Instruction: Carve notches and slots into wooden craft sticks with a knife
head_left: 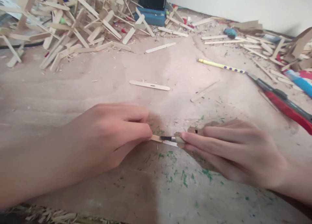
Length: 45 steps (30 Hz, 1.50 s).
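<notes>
My left hand [119, 133] presses one end of a wooden craft stick [156, 138] between closed fingers, low over the table. From the other side my right hand [239, 149] grips a small carving knife [179, 139], its handle mostly hidden by the fingers. The knife's dark blade lies along the craft stick, pointing toward my left fingertips and touching or just above the wood. A paler stretch of the stick runs beneath the blade toward my right fingers. Beyond my hands lies another craft stick [149, 85] with a small dark slot in its middle.
Craft sticks are heaped in a large pile [80, 22] at the back left, beside a blue block [151, 16]. A yellow pencil [220, 66] and red-handled pliers [282, 103] lie to the right. Green flecks and wood shavings dot the table [102, 194].
</notes>
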Motion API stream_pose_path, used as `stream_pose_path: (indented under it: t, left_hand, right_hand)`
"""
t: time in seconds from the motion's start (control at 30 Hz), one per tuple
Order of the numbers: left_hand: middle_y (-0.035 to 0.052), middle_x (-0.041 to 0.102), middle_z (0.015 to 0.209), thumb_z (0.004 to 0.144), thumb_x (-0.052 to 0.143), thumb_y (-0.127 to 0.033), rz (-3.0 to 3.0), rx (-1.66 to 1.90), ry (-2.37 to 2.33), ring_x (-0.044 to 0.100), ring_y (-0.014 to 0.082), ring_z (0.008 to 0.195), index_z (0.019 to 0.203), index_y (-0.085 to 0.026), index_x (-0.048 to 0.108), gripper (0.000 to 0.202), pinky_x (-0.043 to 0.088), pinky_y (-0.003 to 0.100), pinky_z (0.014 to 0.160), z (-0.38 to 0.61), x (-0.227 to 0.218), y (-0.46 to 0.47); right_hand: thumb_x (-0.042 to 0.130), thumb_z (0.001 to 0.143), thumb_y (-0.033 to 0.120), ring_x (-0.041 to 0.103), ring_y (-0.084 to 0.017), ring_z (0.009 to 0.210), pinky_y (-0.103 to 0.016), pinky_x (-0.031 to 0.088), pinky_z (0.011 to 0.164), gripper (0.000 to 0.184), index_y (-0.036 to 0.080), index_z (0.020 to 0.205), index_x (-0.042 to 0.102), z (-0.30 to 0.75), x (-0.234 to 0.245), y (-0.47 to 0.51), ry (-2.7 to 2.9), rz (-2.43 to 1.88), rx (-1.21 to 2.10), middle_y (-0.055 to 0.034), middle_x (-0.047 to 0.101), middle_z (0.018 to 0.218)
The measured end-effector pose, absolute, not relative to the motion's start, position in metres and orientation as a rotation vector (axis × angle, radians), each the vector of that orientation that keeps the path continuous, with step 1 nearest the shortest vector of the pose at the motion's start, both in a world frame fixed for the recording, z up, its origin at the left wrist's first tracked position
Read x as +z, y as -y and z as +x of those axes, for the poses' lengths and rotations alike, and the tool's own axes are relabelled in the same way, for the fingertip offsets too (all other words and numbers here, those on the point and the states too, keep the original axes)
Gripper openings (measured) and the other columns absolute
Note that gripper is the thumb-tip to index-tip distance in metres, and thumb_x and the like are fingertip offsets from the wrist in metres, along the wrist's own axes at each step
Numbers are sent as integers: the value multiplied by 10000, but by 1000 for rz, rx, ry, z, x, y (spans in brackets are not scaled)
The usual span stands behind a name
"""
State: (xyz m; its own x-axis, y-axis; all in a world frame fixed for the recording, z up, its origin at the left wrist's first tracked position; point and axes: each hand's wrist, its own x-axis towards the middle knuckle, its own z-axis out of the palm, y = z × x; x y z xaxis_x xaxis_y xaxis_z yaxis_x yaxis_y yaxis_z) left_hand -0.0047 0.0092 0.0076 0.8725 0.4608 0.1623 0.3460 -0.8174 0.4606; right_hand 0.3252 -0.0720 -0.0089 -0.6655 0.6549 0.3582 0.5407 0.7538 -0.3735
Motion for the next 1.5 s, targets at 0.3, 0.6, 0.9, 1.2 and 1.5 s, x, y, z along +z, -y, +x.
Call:
stream_pose_path:
  t: [0.3, 0.6, 0.9, 1.2, 1.5]
  left_hand:
    - [-5, 728, 860, 1189, 485, -39, 2624, 400, -558, 678, 148, 738, 903, -233, 805, 471, 480, 288, 693, -5, 8, -11]
    - [-9, 757, 882, 1157, 503, -4, 2603, 397, -565, 678, 161, 743, 899, -243, 800, 460, 528, 295, 722, -1, 7, -12]
    - [-6, 685, 835, 1100, 553, 50, 2564, 388, -565, 643, 172, 723, 882, -227, 815, 439, 475, 332, 694, -5, 1, -11]
    - [-2, 717, 873, 1075, 593, 68, 2557, 356, -573, 668, 170, 749, 896, -227, 810, 408, 479, 325, 714, -6, 2, -10]
    - [-5, 700, 871, 1120, 581, 29, 2574, 357, -558, 657, 172, 753, 905, -228, 815, 409, 462, 325, 719, -6, 3, -11]
  right_hand:
    - [706, 1282, 155, 617, -103, 619, -316, 482, 577, 199, 142, 1474, 757, 324, -16, 75, 2487, -891, 297, 49, 745, 852]
    - [686, 1276, 140, 579, -117, 591, -313, 472, 555, 216, 129, 1480, 757, 326, -11, 72, 2496, -884, 288, 53, 706, 809]
    - [717, 1257, 116, 517, -118, 583, -325, 431, 536, 199, 122, 1443, 788, 324, -13, 72, 2470, -886, 283, 71, 637, 785]
    - [714, 1258, 122, 567, -127, 592, -328, 458, 541, 202, 125, 1450, 779, 325, -12, 70, 2482, -884, 291, 48, 700, 807]
    - [707, 1270, 129, 519, -124, 605, -326, 424, 551, 194, 113, 1447, 783, 322, -13, 71, 2471, -869, 274, 61, 677, 812]
